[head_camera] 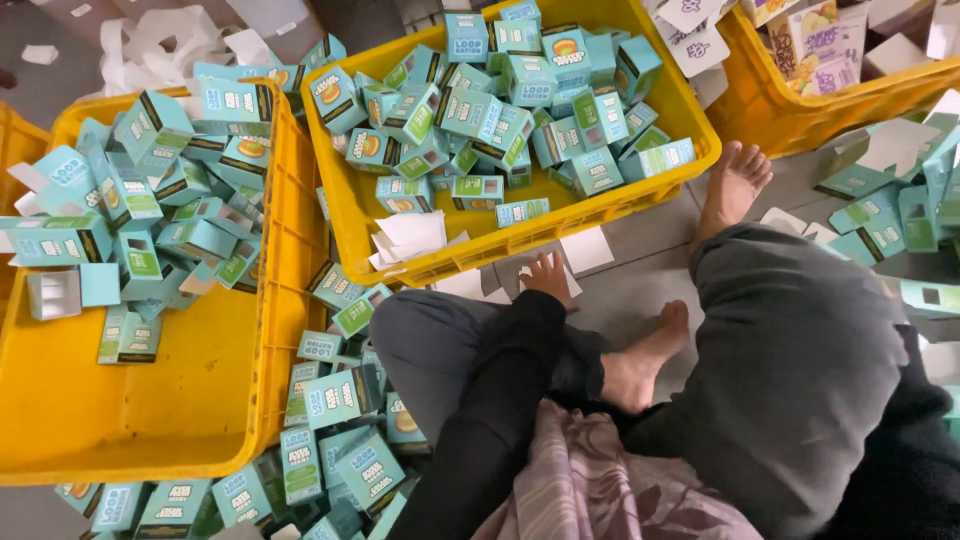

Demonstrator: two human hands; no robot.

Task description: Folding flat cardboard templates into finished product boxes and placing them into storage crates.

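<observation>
Evidently the work is at a reaching stage; the left hand (548, 274) is stretched out from a black sleeve over the folded left leg, fingers slightly spread and pointing down at the floor (640, 290), right against the foot of the middle yellow crate (560, 225); it pinches nothing that I can see. Flat white cards (585, 248) lie under and just beside the fingertips, some half tucked beneath the crate's rim; these look like what the hand is after. That crate is heaped with small teal cartons (480, 110); a second yellow crate (150, 410) on the left holds more along its far side, and a loose pile of cartons (330, 440) lies on the floor between it and the left knee.

As a judgement, lifting a card that lies flat calls for a fingertip worked under one edge, or sliding it clear of the rim first; the cards overlap, so taking one alone needs care.

Much is hidden; the right hand is out of view, with only dark sleeve at the lower right edge; the left palm faces away, so whether the fingertips actually touch a card or bare floor is hard to tell; a third crate (800, 115) is cut off at the top right.
</observation>
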